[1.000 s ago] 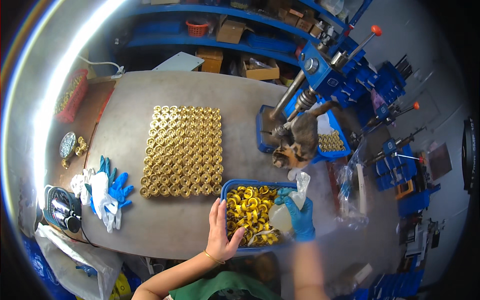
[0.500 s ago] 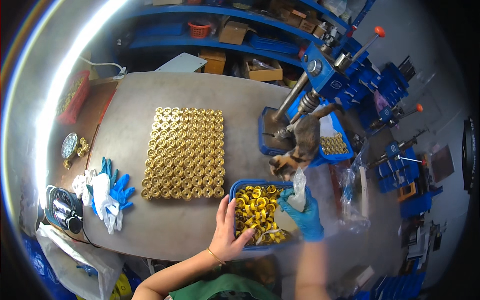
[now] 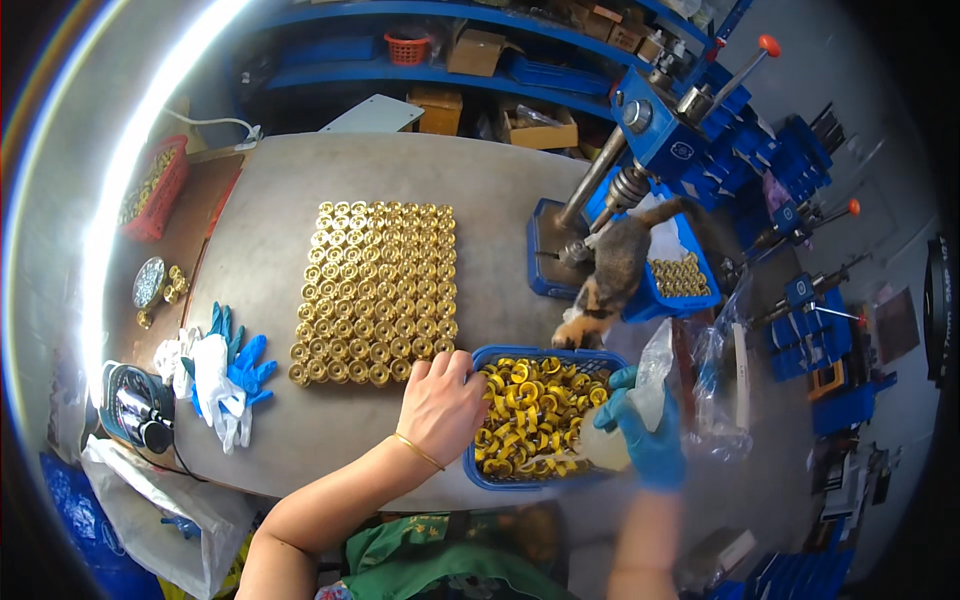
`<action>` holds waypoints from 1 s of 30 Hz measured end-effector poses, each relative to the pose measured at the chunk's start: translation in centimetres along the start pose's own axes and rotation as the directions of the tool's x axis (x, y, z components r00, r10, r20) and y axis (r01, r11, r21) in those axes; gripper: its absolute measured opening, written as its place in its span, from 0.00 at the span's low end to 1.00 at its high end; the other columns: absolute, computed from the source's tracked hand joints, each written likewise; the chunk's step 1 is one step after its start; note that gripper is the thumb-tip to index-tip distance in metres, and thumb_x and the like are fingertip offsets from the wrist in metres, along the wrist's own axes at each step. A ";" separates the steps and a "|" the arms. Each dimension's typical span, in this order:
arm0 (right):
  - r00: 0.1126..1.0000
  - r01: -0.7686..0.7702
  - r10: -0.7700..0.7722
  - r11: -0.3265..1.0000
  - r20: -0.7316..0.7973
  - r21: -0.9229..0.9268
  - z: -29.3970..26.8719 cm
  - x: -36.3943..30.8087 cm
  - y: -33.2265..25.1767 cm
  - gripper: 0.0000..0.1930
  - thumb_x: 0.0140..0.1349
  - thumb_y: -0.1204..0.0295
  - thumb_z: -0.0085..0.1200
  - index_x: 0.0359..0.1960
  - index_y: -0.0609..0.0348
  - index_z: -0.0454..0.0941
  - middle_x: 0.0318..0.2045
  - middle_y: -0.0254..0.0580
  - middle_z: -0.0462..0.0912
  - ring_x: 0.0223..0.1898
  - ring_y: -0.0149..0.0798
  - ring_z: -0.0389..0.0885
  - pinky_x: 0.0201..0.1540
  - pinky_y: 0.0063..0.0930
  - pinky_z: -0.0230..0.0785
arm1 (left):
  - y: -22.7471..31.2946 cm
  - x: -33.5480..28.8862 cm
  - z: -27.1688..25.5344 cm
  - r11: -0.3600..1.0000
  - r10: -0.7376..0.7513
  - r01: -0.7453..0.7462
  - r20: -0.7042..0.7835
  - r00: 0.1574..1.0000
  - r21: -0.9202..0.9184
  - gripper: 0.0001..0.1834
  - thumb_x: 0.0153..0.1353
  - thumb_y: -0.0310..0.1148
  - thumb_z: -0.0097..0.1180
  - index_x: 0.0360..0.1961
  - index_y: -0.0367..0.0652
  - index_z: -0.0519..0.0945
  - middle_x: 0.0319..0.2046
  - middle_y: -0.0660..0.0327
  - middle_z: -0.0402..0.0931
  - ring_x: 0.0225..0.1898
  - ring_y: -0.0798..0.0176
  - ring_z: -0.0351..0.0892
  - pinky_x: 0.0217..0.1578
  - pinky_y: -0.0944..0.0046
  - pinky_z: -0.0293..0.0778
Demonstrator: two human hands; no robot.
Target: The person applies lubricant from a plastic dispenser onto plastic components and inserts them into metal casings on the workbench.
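Note:
Bare, with a bracelet at the wrist, my left hand (image 3: 443, 408) is closed over the left rim of a blue plastic basket (image 3: 535, 484). Yellow-and-dark ring-shaped metal parts (image 3: 530, 410) fill much of the basket. My right hand (image 3: 645, 440), in a blue glove, grips a clear plastic bag (image 3: 655, 372) above the basket's right side; a pale, flat patch shows beneath its fingers. Just beyond my left hand stands a tight block of gold-coloured round metal pieces (image 3: 375, 290) in rows. A cat (image 3: 610, 280) lowers its head by the basket's far edge.
A blue drill press (image 3: 655, 130) with a red-knobbed lever stands behind the cat. Beside it, a blue bin (image 3: 690, 300) holds more round pieces. White and blue gloves (image 3: 228, 378) lie at the table's left, near a red basket (image 3: 160, 190). Loose plastic wrap (image 3: 715, 390) is at right.
My left hand has shifted up along the basket rim, its fingers now bent in. My right hand has moved right with the plastic bag, uncovering more parts. The view has shifted slightly.

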State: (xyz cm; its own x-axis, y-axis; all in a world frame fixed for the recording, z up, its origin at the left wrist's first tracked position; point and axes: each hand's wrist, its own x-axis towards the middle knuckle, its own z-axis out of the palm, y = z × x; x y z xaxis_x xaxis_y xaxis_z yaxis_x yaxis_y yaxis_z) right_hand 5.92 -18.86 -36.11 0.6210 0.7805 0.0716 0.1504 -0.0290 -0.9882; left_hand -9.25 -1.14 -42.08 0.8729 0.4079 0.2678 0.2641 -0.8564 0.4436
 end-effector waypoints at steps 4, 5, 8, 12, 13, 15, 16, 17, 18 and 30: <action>0.980 0.033 0.002 0.985 0.201 -0.171 1.6 0.7 -1.0 0.07 0.54 0.79 0.52 0.34 0.67 0.72 0.25 0.38 0.76 0.27 0.27 0.75 0.30 0.20 0.68 | 0.0 0.7 0.7 0.992 0.011 -0.020 0.071 0.997 0.123 0.06 0.46 0.32 0.54 0.23 0.42 0.72 0.30 0.60 0.66 0.36 0.60 0.67 0.35 0.62 0.65; 0.977 0.058 -0.027 0.988 0.211 -0.144 2.1 0.9 -0.1 0.08 0.54 0.78 0.52 0.36 0.66 0.73 0.28 0.38 0.76 0.29 0.28 0.76 0.32 0.20 0.68 | -0.1 0.8 0.7 0.992 0.015 -0.023 0.065 0.998 0.125 0.06 0.46 0.32 0.54 0.23 0.42 0.72 0.30 0.60 0.66 0.36 0.60 0.67 0.35 0.62 0.65; 0.955 0.200 -0.149 0.962 0.256 -0.188 3.4 1.8 0.8 0.10 0.54 0.77 0.53 0.39 0.65 0.73 0.31 0.38 0.77 0.31 0.28 0.76 0.35 0.20 0.68 | 0.1 1.4 -0.2 0.994 0.065 -0.054 -0.108 0.992 0.099 0.06 0.49 0.31 0.51 0.22 0.41 0.71 0.29 0.59 0.66 0.31 0.58 0.69 0.31 0.61 0.68; 0.959 0.188 -0.113 0.940 0.259 -0.285 4.4 2.2 -1.5 0.10 0.55 0.75 0.52 0.39 0.65 0.74 0.31 0.38 0.78 0.32 0.27 0.76 0.35 0.19 0.68 | -0.8 0.5 -2.8 0.968 -0.114 0.075 -0.155 0.981 -0.241 0.11 0.56 0.33 0.48 0.21 0.37 0.69 0.22 0.55 0.64 0.23 0.52 0.68 0.25 0.59 0.67; 0.972 0.066 -0.018 0.978 0.232 -0.199 4.7 2.1 -1.5 0.07 0.56 0.76 0.50 0.35 0.65 0.76 0.27 0.37 0.79 0.29 0.26 0.76 0.33 0.19 0.68 | -1.5 -0.1 -3.1 0.925 -0.136 0.073 -0.148 0.980 -0.373 0.12 0.57 0.33 0.47 0.20 0.36 0.69 0.21 0.54 0.65 0.22 0.51 0.68 0.24 0.58 0.66; 0.951 0.163 -0.064 0.934 0.303 -0.317 4.4 1.9 -3.2 0.06 0.56 0.76 0.50 0.34 0.65 0.76 0.26 0.36 0.79 0.28 0.25 0.76 0.32 0.19 0.68 | -2.3 -1.2 -3.5 0.823 -0.206 0.130 -0.078 0.975 -0.553 0.16 0.59 0.34 0.46 0.17 0.35 0.68 0.18 0.53 0.64 0.20 0.52 0.66 0.23 0.59 0.63; 0.924 0.253 -0.088 0.870 0.372 -0.423 4.7 1.9 -4.0 0.06 0.56 0.76 0.50 0.33 0.65 0.77 0.25 0.36 0.78 0.27 0.25 0.75 0.31 0.19 0.68 | -2.5 -2.0 -3.6 0.830 -0.215 0.137 -0.083 0.973 -0.541 0.16 0.59 0.34 0.46 0.17 0.35 0.68 0.18 0.53 0.64 0.20 0.52 0.66 0.23 0.59 0.63; 0.942 0.078 0.008 0.968 0.336 -0.240 5.1 1.7 -3.7 0.06 0.57 0.76 0.49 0.33 0.65 0.76 0.26 0.37 0.79 0.28 0.24 0.75 0.33 0.19 0.67 | -2.7 -2.7 -3.6 0.746 -0.286 0.223 0.000 0.958 -0.627 0.17 0.59 0.35 0.45 0.18 0.35 0.68 0.18 0.53 0.64 0.20 0.54 0.65 0.23 0.60 0.63; 0.938 0.083 0.001 0.970 0.347 -0.227 5.5 1.9 -3.7 0.06 0.57 0.76 0.49 0.33 0.65 0.76 0.26 0.37 0.79 0.28 0.24 0.75 0.33 0.19 0.67 | -2.9 -3.4 -3.4 0.647 -0.345 0.305 0.089 0.934 -0.699 0.17 0.60 0.35 0.45 0.18 0.34 0.68 0.17 0.53 0.64 0.19 0.55 0.65 0.23 0.61 0.63; 0.774 -0.164 0.133 0.987 0.619 -0.008 9.1 4.0 -2.2 0.10 0.58 0.70 0.50 0.33 0.66 0.76 0.26 0.35 0.79 0.29 0.25 0.75 0.34 0.20 0.68 | -4.8 -7.2 -3.7 -0.006 -0.411 0.355 0.326 0.851 -0.935 0.12 0.64 0.37 0.40 0.33 0.38 0.68 0.21 0.70 0.62 0.21 0.78 0.57 0.21 0.77 0.58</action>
State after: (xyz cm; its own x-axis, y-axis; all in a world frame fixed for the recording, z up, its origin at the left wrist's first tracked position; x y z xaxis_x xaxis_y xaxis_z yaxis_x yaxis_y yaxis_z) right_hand 1.07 -9.99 -34.87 0.0244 0.9868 -0.1603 0.0531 -0.1614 -0.9855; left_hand -18.29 1.21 -42.95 0.7682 0.5960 -0.2336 -0.0749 0.4460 0.8919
